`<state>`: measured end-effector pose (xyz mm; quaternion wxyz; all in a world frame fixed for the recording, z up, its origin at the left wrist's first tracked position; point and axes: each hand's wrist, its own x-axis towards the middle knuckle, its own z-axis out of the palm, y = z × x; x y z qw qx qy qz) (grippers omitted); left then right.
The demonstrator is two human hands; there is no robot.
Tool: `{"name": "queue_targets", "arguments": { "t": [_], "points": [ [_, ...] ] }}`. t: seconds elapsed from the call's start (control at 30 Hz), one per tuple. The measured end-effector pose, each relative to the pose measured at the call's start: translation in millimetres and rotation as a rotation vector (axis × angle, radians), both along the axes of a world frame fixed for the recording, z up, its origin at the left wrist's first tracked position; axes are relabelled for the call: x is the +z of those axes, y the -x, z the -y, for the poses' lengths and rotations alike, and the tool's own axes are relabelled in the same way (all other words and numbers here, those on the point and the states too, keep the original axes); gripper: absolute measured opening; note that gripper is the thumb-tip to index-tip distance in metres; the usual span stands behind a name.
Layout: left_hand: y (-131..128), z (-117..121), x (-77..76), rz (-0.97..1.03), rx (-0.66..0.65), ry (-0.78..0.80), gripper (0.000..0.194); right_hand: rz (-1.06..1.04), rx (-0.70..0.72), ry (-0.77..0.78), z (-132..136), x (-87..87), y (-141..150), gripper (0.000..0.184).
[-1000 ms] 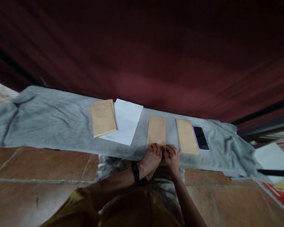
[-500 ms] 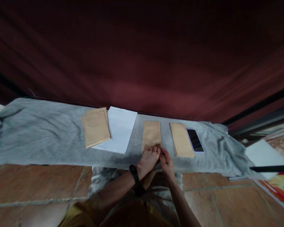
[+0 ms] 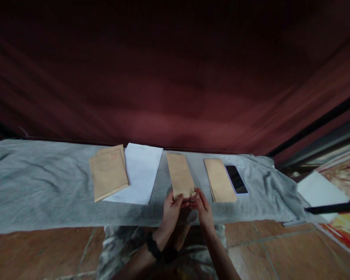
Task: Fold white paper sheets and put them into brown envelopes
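Observation:
A long brown envelope (image 3: 179,174) lies lengthwise on a grey cloth (image 3: 46,186), and both my hands grip its near end. My left hand (image 3: 171,210), with a black band on the wrist, pinches the near left corner. My right hand (image 3: 203,206) pinches the near right corner. The envelope's near end looks slightly lifted off the cloth. A second pile of brown envelopes (image 3: 219,179) lies just to the right of it.
A white sheet (image 3: 140,171) and a stack of larger brown envelopes (image 3: 107,172) lie to the left. A dark phone (image 3: 236,179) rests to the right of the envelopes. A dark red curtain (image 3: 175,77) hangs behind. Tiled floor (image 3: 41,252) lies below; papers (image 3: 323,190) sit at right.
My hands went from pressing on the envelope's near end to gripping its two near corners. The envelope now sits tilted a little to the left. The view has tipped up.

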<state>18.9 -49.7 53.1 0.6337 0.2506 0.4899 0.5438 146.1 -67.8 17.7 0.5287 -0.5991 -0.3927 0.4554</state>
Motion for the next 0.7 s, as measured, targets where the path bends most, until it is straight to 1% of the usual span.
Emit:
{"name": "queue_targets", "arguments": {
  "t": [0.1,0.2,0.3,0.4,0.53,0.6,0.7],
  "points": [
    [1,10,-6.8,0.045,-0.05,0.046,0.054,0.028,-0.032,-0.004,-3,-3.4,-4,0.068],
    [6,9,-8.0,0.03,-0.125,0.099,0.055,0.041,-0.037,-0.016,-5,-7.5,-10,0.061],
    [13,1,-9.2,0.022,-0.233,0.102,0.048,0.062,-0.062,-0.03,-7,-9.5,-16,0.054],
    [20,-7,-13.7,0.02,-0.339,0.117,0.04,0.088,-0.093,-0.031,-5,-9.6,-20,0.05],
    [25,-12,-20.9,0.017,-0.427,0.162,0.039,0.146,-0.105,-0.063,1,-9.2,-23,0.043],
    [24,-12,-22.9,-0.011,-0.428,0.175,0.041,0.18,-0.099,-0.082,4,-9.9,-24,0.041],
    [20,-10,-24.8,-0.113,-0.354,0.174,0.044,0.233,-0.05,-0.105,4,-12.4,-25,0.038]
  ]
}}
